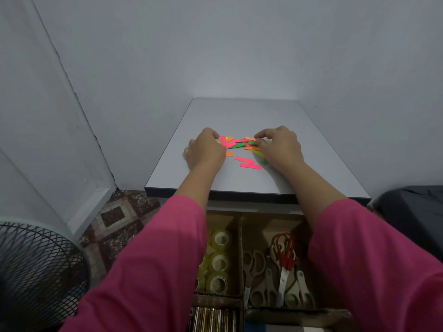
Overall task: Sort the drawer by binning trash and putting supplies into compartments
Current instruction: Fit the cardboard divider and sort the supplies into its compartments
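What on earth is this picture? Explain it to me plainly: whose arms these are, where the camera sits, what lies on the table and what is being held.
No machine here: a person in pink sleeves works with bare hands, and the single camera sits on their head, looking forward and down. On the pale grey tabletop lies a scatter of small neon paper strips, pink, orange and green. The left hand and right hand close in on the pile from either side, fingers curled at its edges; whether any strip is gripped cannot be told. Below, an open drawer with cardboard compartments holds clear tape rolls and beige-handled scissors.
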Tool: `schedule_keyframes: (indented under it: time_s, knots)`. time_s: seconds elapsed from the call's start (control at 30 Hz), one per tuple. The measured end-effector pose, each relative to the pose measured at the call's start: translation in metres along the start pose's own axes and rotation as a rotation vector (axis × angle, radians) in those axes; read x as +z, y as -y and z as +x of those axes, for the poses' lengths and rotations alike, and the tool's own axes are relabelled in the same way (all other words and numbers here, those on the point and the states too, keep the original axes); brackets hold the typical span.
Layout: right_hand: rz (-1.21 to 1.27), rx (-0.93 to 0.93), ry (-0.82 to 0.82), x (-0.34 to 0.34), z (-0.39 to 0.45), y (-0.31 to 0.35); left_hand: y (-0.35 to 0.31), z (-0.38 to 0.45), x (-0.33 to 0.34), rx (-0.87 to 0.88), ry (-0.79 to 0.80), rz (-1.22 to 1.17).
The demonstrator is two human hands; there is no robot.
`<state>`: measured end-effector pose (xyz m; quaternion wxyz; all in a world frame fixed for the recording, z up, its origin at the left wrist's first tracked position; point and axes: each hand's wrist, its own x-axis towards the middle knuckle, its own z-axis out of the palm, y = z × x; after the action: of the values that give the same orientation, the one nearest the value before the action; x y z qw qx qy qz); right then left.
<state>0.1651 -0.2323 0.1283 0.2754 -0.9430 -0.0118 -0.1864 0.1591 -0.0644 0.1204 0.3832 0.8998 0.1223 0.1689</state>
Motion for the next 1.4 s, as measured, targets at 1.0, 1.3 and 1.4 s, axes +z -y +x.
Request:
schedule_keyframes:
  time_s: [1.0,1.3,1.4]
  knots:
    - [0.594,0.024,0.143,-0.007,0.001,0.004,-0.006,-0.005,0.006,0.200,0.262,-0.347]
    - [0.519,0.006,0.167,-0.007,-0.002,0.004,-0.011,0.002,0.011,0.312,0.115,0.283]
    - [0.538,0.009,0.141,-0.007,0.000,0.003,-0.011,0.004,0.011,0.308,0.124,0.347]
